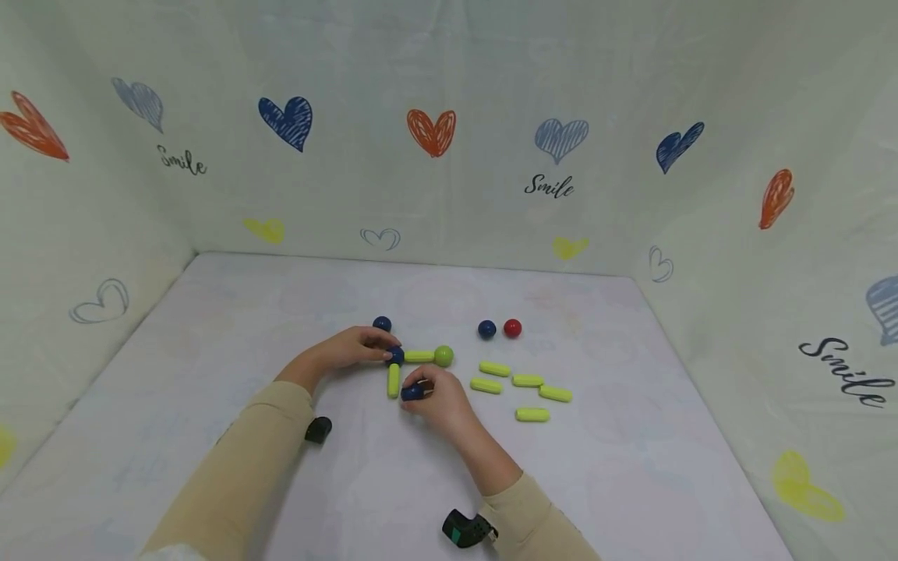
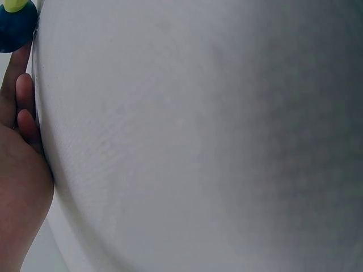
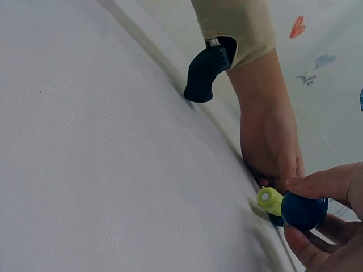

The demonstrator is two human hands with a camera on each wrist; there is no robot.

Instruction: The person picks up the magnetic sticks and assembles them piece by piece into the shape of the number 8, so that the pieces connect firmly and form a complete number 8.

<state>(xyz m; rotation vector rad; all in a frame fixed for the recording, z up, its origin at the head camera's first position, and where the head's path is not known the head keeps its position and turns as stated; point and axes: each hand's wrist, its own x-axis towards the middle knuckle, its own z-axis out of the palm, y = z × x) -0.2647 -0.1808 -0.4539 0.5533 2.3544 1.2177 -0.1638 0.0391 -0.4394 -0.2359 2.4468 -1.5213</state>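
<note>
My left hand (image 1: 351,347) holds a dark blue ball (image 1: 396,356) at the corner of a small built piece. From that ball one yellow-green stick (image 1: 419,357) runs right to a green ball (image 1: 443,356), and a second stick (image 1: 393,382) points toward me. My right hand (image 1: 445,399) pinches another blue ball (image 3: 304,211) between thumb and fingers, just right of the second stick's near end; a gap shows between them in the head view. In the right wrist view that stick's end (image 3: 265,196) faces the camera.
A loose blue ball (image 1: 382,323) lies behind my left hand. Farther right sit a blue ball (image 1: 487,329) and a red ball (image 1: 513,328). Several yellow-green sticks (image 1: 532,415) lie right of my right hand. Printed cloth walls (image 1: 435,202) enclose the white table (image 1: 631,467).
</note>
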